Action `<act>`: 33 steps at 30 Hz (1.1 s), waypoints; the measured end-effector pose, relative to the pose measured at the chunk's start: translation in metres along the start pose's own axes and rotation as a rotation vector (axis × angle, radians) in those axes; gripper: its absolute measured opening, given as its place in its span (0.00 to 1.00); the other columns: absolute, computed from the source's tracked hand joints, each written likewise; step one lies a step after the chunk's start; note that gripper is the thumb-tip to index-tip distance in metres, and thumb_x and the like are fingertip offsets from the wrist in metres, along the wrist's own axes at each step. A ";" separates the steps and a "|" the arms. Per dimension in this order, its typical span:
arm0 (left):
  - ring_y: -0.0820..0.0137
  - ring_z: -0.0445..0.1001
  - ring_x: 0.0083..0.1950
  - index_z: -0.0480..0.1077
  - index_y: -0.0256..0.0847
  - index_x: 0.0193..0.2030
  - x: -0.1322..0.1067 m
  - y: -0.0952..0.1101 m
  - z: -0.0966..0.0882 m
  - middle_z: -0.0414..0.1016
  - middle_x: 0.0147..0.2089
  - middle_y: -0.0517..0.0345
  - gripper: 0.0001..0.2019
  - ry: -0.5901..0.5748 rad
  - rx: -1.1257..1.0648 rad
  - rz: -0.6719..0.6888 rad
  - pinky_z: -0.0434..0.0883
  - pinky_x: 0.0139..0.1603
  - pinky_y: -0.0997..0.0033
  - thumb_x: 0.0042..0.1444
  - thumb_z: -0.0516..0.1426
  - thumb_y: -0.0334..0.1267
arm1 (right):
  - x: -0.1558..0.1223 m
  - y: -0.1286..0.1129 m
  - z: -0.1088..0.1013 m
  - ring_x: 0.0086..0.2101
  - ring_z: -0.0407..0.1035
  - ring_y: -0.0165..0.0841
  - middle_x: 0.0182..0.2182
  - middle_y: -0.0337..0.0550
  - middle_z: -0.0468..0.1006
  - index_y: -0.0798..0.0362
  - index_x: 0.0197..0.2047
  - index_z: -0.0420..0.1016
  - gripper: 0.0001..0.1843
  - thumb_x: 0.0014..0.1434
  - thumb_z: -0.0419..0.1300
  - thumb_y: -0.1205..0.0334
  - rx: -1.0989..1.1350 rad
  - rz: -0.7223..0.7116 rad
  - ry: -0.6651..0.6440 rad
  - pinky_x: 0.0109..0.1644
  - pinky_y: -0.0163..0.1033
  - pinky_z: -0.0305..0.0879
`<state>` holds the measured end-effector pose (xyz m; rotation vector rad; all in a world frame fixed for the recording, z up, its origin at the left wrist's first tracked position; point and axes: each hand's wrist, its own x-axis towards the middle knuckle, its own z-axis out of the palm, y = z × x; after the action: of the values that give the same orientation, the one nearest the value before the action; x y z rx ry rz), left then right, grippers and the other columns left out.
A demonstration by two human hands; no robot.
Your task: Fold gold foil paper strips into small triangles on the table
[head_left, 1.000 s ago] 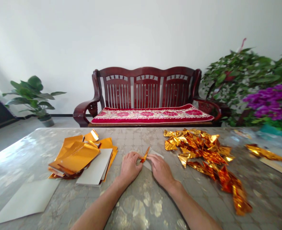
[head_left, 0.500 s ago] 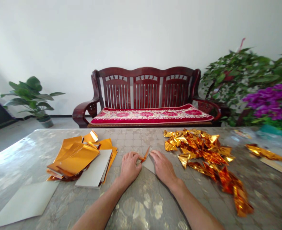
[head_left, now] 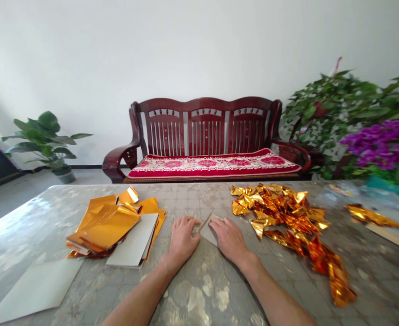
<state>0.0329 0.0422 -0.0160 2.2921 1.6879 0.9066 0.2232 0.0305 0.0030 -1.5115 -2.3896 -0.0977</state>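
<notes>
Both my hands rest on a patterned table (head_left: 199,290) and press on one sheet of gold foil paper (head_left: 206,230), grey side up, with a thin gold edge showing between them. My left hand (head_left: 183,239) lies with fingers curled over the sheet's left part. My right hand (head_left: 229,239) lies flat on its right part, fingers stretched toward the fold. A stack of flat gold sheets (head_left: 113,222) sits left of my left hand. A heap of folded gold pieces (head_left: 287,217) spreads to the right of my right hand.
A loose grey sheet (head_left: 30,290) lies at the near left. Another gold piece (head_left: 376,216) lies at the far right. Beyond the table stand a red wooden bench (head_left: 208,140), a potted plant (head_left: 45,138) and flowering plants (head_left: 365,127).
The raised gold flap between my hands has been pressed down nearly flat. Both hands have shifted slightly away from me along the sheet.
</notes>
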 end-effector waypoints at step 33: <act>0.60 0.67 0.56 0.67 0.46 0.56 0.002 0.015 -0.023 0.69 0.55 0.52 0.21 -0.310 0.090 0.445 0.61 0.62 0.57 0.56 0.60 0.46 | -0.007 -0.003 -0.037 0.44 0.68 0.38 0.41 0.46 0.76 0.50 0.40 0.77 0.13 0.59 0.52 0.67 -0.051 0.043 -0.227 0.44 0.39 0.57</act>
<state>0.0329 0.0331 0.0100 2.7539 1.1378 0.5023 0.2321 0.0148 0.0366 -1.6769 -2.5433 0.0244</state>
